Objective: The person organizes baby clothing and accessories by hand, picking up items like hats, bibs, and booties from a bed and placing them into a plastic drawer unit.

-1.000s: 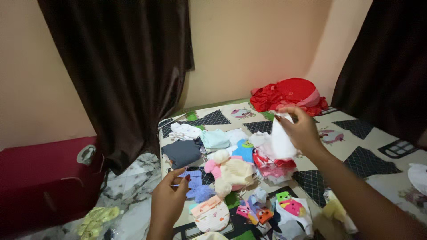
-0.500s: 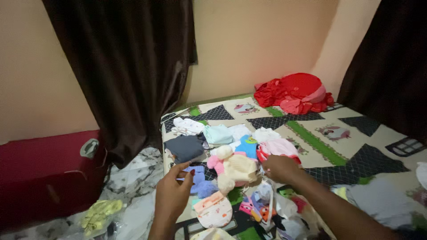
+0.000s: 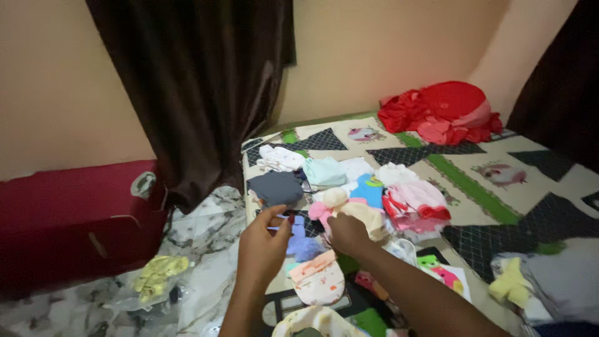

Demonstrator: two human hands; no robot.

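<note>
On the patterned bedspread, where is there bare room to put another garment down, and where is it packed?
Bare bedspread runs along the green stripe between the red fabric heap and the pink folded stack, and on the far corner beside the dark curtain. It is crowded near the edge, where the left hand and right hand work among small baby clothes around the lavender piece.

A dark brown curtain [image 3: 199, 87] hangs against the beige wall [image 3: 56, 81] at the room's corner. A red bundle of cloth [image 3: 443, 112] lies at the far end of the bed [image 3: 474, 187], on its patchwork cover. A dark red case [image 3: 68, 212] stands on the marble floor [image 3: 199, 231] beside the bed. A yellow cloth in a clear bag [image 3: 156, 274] lies on the floor near the case.
</note>
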